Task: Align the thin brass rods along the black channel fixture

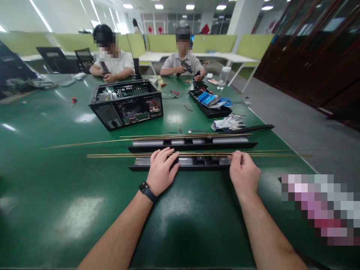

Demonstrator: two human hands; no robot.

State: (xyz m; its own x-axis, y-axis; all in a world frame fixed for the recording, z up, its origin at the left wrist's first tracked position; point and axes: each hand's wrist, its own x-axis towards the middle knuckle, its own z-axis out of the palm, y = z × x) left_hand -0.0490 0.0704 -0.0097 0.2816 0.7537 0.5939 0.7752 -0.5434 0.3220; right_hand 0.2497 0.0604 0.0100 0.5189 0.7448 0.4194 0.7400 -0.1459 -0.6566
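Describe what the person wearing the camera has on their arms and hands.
Both forearms are bare, with no sleeves in view. The left hand is bare and gloveless; a dark smartwatch with a black strap sits on its wrist. The right hand is bare too, with no watch, ring or glove that shows.

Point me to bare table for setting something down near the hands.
Bare green table lies left of the left hand and between both forearms, below the near black strip. Crowded: thin brass rods and the far black strip just beyond the right hand; computer case and gloves farther back.
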